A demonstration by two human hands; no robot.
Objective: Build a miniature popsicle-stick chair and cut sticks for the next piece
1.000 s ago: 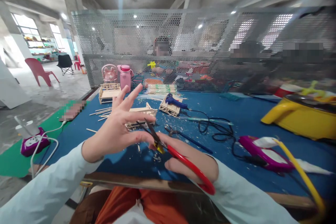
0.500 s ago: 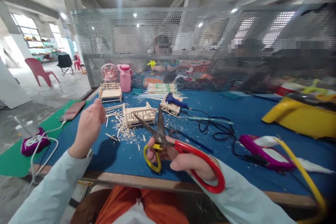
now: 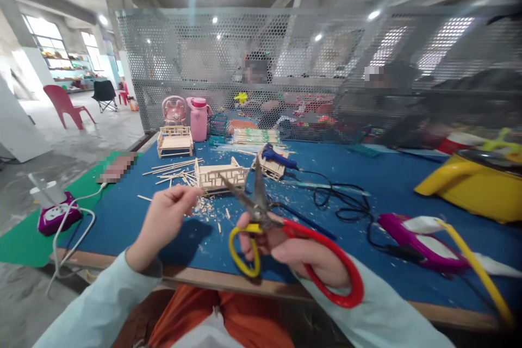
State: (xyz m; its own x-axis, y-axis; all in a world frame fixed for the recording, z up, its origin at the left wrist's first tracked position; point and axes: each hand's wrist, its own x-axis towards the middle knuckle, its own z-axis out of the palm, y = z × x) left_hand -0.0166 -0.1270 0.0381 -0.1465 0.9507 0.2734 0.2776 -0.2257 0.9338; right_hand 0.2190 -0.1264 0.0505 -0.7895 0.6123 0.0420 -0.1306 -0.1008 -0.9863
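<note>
Scissors (image 3: 256, 207) with one red and one yellow handle are gripped in my right hand (image 3: 314, 258), their blades spread and pointing away from me. My left hand (image 3: 167, 217) hovers to the left of the blades with its fingers pinched together; whatever may be between them is too small to make out. Just beyond the hands stands a small wooden stick model (image 3: 220, 176) shaped like a bed with railings. Loose thin sticks (image 3: 175, 171) and cut-off scraps (image 3: 206, 207) lie around its left side. Behind the scissors, a blue glue gun (image 3: 279, 156) rests on another stick model (image 3: 269, 168).
At the back left are a third stick model (image 3: 175, 144), a pink flask (image 3: 198, 122) and bundled sticks (image 3: 255, 136) before a perforated metal screen (image 3: 163, 65). To the right, a black cable (image 3: 346, 204), a purple power strip (image 3: 424, 244) and a yellow pot (image 3: 468, 185). People sit beyond the screen.
My left hand has come down and to the right, nearer the scissors and the stick model. The scissors stay open in my right hand; the whole view has shifted slightly.
</note>
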